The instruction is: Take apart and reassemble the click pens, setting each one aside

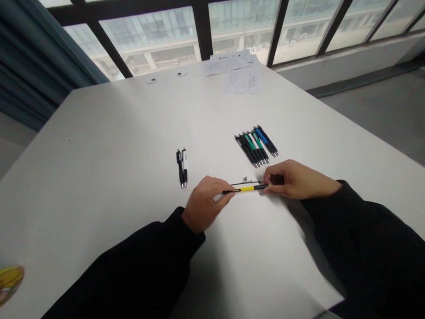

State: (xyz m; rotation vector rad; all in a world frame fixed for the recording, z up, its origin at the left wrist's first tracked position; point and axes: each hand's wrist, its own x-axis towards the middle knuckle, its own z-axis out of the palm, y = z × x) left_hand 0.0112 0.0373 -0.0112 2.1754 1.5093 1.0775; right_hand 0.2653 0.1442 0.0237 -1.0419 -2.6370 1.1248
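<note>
Both hands pinch one yellow pen [247, 188] w/ black ends, held level just above the table [110, 135], near its front middle. Left hand [204, 204] is closed round the pen's left end, fingers curled, thumb side up. Right hand [295, 180] grips the right end btwn fingertips, knuckles toward the camera. Just behind the pen, a thin dark refill [246, 182] lies on the table w/ a tiny small part [245, 179] beside it; can't tell what that bit is.

Further out: a row of pens [256, 146], black, green, white & blue, lies side by side just beyond the right hand, tips angled toward it. Two pens [182, 167], one black, one white, lie parallel to the left of the left hand, apart from it. Papers [237, 70] sit at the far edge by the window. Yellow object [6, 283] at the near-left corner, partly cut off
</note>
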